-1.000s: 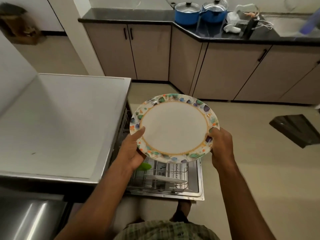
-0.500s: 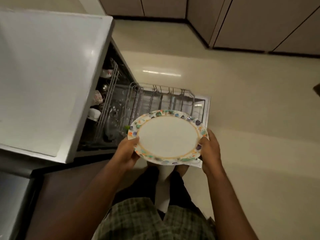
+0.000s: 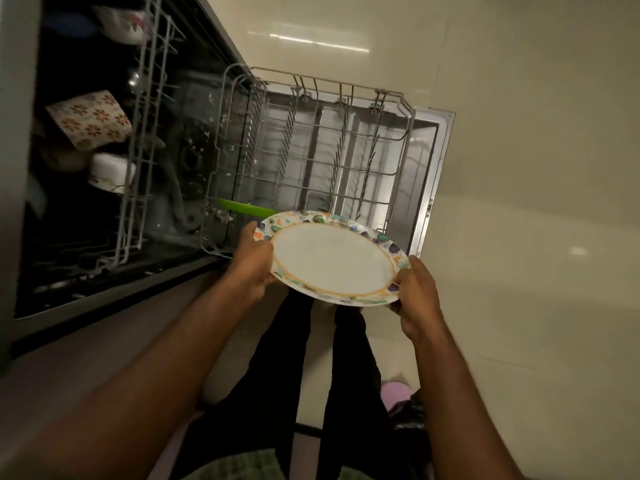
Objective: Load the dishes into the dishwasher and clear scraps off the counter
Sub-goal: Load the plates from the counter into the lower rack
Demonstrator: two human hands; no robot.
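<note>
Plate: a white dinner plate (image 3: 332, 259) with a rim of coloured leaf and berry shapes and an orange ring inside it; face up, tilted slightly, held in the air over the near edge of the pulled-out lower rack.
Left hand: the left hand (image 3: 252, 265) grips the plate's left rim, thumb lying on the patterned border, fingers curled underneath.
Right hand: the right hand (image 3: 417, 294) grips the plate's right rim, thumb on top at the edge, fingers hidden below.
Lower rack: a grey wire lower rack (image 3: 311, 150) drawn out over the open dishwasher door (image 3: 434, 174); its rows of upright tines stand bare apart from one item.
Green item: a flat lime-green piece (image 3: 247, 207) lies at the near left corner of the lower rack, partly behind the plate; what it is cannot be told.
Upper rack: the upper rack (image 3: 145, 140) sits pushed in within the dark tub, at the left of the view.
Cups: a floral-patterned mug (image 3: 91, 121) lies tipped on the upper rack; a white bowl-like dish (image 3: 110, 171) sits just beside it; a blurred patterned cup (image 3: 121, 22) is farther back.
Floor: pale glossy floor tiles (image 3: 519, 168) beyond and to the right of the door.
Person: dark trouser legs (image 3: 277, 358) below the plate.
</note>
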